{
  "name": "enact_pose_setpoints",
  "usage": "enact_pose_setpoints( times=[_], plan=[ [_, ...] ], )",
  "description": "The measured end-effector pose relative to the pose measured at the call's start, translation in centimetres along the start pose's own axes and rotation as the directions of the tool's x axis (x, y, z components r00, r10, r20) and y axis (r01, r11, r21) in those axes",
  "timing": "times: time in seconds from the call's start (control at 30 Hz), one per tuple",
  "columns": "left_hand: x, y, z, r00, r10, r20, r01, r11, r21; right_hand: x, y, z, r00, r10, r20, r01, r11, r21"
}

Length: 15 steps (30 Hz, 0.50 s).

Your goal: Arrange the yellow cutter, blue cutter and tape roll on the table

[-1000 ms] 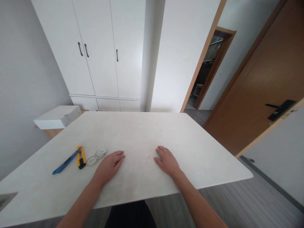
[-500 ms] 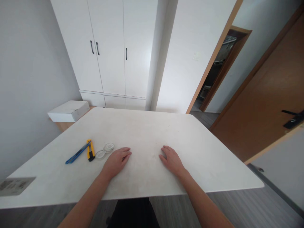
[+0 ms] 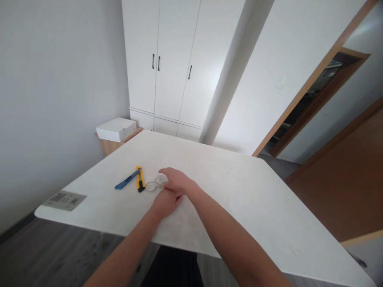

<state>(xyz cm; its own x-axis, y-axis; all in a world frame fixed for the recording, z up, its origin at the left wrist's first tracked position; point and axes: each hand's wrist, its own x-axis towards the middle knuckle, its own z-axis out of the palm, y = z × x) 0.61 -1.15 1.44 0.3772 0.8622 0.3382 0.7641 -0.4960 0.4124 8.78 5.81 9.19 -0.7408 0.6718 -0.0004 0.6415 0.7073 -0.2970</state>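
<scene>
Two small whitish round rolls, apparently clear tape, lie side by side on the white table (image 3: 227, 207): the left roll (image 3: 150, 186) and the right roll (image 3: 160, 180). My right hand (image 3: 176, 180) reaches across to the right roll, thumb and forefinger apart around its near side. Whether the fingertips touch it I cannot tell. Beneath my right wrist, my left hand (image 3: 165, 202) rests on the tabletop with nothing seen in it; its fingers are partly hidden. Left of the rolls, a blue box cutter (image 3: 127, 180) overlaps the top of a yellow box cutter (image 3: 140, 181).
A grey printed label (image 3: 65, 200) is on the table's near left corner. Beyond the far left edge, a white box (image 3: 116, 128) sits on a low wooden cabinet (image 3: 109, 146). White wardrobe doors (image 3: 170, 59) stand behind the table.
My right hand has moved left, crossing over my left hand to the rolls. The camera view has turned left and tilted; the box cutters and rolls lie as before.
</scene>
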Motion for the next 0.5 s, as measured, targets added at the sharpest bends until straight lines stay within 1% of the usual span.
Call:
enact_pose_setpoints(
  times=[0.07, 0.13, 0.2, 0.33, 0.43, 0.5],
  plan=[
    [-0.1, 0.0, 0.1, 0.999, -0.011, 0.040, 0.008, 0.997, 0.074, 1.8, -0.5, 0.5, 0.995, 0.025, 0.099, -0.020, 0.998, -0.051],
    [-0.1, 0.0, 0.2, 0.999, -0.028, 0.036, 0.024, 0.995, 0.102, 2.9, -0.7, 0.9, 0.984, 0.058, 0.166, -0.042, 0.994, -0.098],
    [0.0, 0.0, 0.4, 0.999, -0.042, 0.014, 0.041, 0.994, 0.101, 3.4, -0.8, 1.2, 0.977, 0.080, 0.199, -0.054, 0.990, -0.131],
    [0.1, 0.0, 0.6, 0.997, -0.081, -0.013, 0.081, 0.994, 0.073, 3.5, -1.0, 1.3, 0.971, 0.095, 0.220, -0.060, 0.985, -0.161],
    [0.0, 0.0, 0.8, 0.997, -0.081, -0.006, 0.082, 0.995, 0.065, 3.3, -1.6, 1.0, 0.978, 0.103, 0.181, -0.065, 0.977, -0.205],
    [-0.1, -0.1, 1.0, 0.998, -0.068, -0.011, 0.069, 0.995, 0.068, 3.2, -2.3, 0.9, 0.986, 0.079, 0.149, -0.043, 0.973, -0.228]
  ],
)
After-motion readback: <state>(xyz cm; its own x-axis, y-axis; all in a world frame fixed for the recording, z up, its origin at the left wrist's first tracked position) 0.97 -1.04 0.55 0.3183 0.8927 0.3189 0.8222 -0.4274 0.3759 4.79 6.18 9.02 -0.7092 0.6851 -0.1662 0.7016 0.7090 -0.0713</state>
